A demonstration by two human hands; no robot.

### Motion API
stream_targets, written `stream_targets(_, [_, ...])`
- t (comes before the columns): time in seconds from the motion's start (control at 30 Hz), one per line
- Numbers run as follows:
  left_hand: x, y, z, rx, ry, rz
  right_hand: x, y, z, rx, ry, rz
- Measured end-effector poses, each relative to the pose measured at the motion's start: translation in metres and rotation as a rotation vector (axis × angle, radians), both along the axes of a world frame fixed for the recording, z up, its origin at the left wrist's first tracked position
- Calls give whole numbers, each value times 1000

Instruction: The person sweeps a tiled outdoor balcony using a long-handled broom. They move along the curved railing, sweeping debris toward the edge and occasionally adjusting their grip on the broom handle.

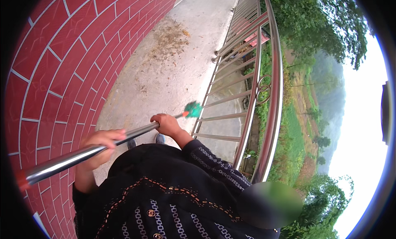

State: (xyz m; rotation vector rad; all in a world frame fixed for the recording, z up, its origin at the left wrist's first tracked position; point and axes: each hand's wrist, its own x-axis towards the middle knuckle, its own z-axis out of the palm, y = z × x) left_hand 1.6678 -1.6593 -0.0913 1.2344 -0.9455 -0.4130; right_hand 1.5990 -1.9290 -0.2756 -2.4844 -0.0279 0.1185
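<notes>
A long metal broom handle (pixel 65 160) slants across my front, from an orange-red end at the lower left to an orange collar by the broom head. My left hand (pixel 100 144) is around its upper part, with the fingers over the pole and the thumb below. Lower on the pole, my right hand (pixel 167 125) grips it. The green broom head (pixel 193 109) is blurred and lies close to the foot of the railing; whether it touches the floor I cannot tell.
A red tiled wall (pixel 71 62) rises on the left. The concrete floor (pixel 191 71) bears a patch of brown leaf litter (pixel 170 34) farther ahead. On the right runs a stainless-steel railing (pixel 273 93), with greenery beyond. My shoes (pixel 160 138) stand below the pole.
</notes>
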Motion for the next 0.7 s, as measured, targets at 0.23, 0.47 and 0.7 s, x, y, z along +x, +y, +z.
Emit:
stream_targets(0.23, [9,47,22,-207,-206,115,42,-17,148,-172,-534,-87])
stream_targets(0.47, [2,-43,-54,-16,-176,-35,31,-113,39,-298,-361,-203])
stream_targets(0.7, [-1,-33,-16,-16,-155,25,19,-60,11,-142,-104,-75])
